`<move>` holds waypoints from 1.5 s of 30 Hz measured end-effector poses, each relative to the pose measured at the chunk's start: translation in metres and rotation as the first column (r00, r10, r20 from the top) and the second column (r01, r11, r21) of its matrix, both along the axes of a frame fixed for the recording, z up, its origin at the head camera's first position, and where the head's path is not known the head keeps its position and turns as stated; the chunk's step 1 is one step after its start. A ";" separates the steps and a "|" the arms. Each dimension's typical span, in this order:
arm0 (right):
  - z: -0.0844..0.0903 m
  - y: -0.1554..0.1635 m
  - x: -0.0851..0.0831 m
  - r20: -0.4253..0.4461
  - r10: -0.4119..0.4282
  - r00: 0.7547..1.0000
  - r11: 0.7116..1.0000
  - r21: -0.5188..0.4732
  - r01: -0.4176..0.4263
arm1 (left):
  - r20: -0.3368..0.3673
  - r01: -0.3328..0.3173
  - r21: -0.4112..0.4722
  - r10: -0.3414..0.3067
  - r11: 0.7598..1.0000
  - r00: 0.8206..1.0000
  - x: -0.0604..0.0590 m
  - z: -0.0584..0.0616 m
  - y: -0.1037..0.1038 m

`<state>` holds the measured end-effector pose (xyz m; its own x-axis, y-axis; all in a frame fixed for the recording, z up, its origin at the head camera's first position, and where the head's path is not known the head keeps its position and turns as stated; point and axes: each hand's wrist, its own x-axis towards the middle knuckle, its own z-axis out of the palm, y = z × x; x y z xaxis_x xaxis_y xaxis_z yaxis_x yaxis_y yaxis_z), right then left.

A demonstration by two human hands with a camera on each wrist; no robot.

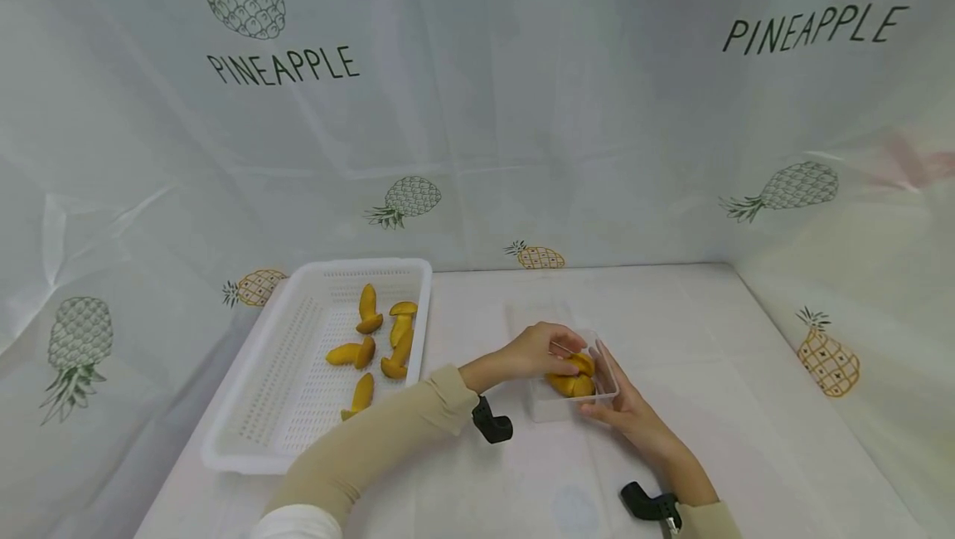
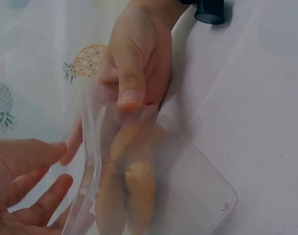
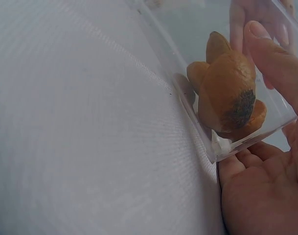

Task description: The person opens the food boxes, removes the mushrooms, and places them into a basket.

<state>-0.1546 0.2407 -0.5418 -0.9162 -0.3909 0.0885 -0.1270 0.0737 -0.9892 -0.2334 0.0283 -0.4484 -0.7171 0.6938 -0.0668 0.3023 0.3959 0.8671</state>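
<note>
Here, from the white basket (image 1: 246,406) (orange pieces lie loose in it), the left hand (image 1: 539,350) curls over orange pieces (image 1: 573,377) inside the clear box (image 1: 608,373), whose right wall the right hand (image 1: 630,415) grips.

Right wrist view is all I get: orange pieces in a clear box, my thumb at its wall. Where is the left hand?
Observer: The left hand is over the clear box, fingers on the orange pieces.
Operator: Any more pieces elsewhere?
Observer: Yes, several loose pieces lie in a white perforated tray to the left of the box.
Operator: Does my right hand's grip show?
Observer: The right hand holds the box's right wall, thumb along the rim.
</note>
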 end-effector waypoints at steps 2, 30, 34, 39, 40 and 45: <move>0.000 0.000 0.000 0.001 -0.002 1.000 1.000 -0.005 0.002 | -0.035 -0.015 -0.034 0.014 0.999 0.999 0.001 -0.001 0.002; -0.002 0.000 0.000 0.003 0.001 1.000 1.000 0.001 -0.001 | -0.163 -0.051 -0.309 0.000 0.950 0.987 0.010 -0.002 0.017; -0.002 0.000 0.000 0.012 -0.016 1.000 1.000 0.011 0.016 | -0.170 -0.058 -0.318 0.003 0.946 0.985 0.009 -0.003 0.018; -0.001 0.000 0.000 0.009 -0.006 1.000 1.000 -0.003 0.006 | -0.173 -0.075 -0.299 0.023 0.951 0.985 0.007 -0.003 0.017; -0.001 0.001 0.000 0.011 -0.004 1.000 1.000 -0.002 0.004 | -0.170 -0.077 -0.285 0.029 0.955 0.985 0.007 -0.003 0.017; 0.000 0.002 0.000 0.011 0.000 1.000 1.000 0.018 0.000 | -0.151 -0.083 -0.223 0.050 0.971 0.987 0.005 -0.005 0.016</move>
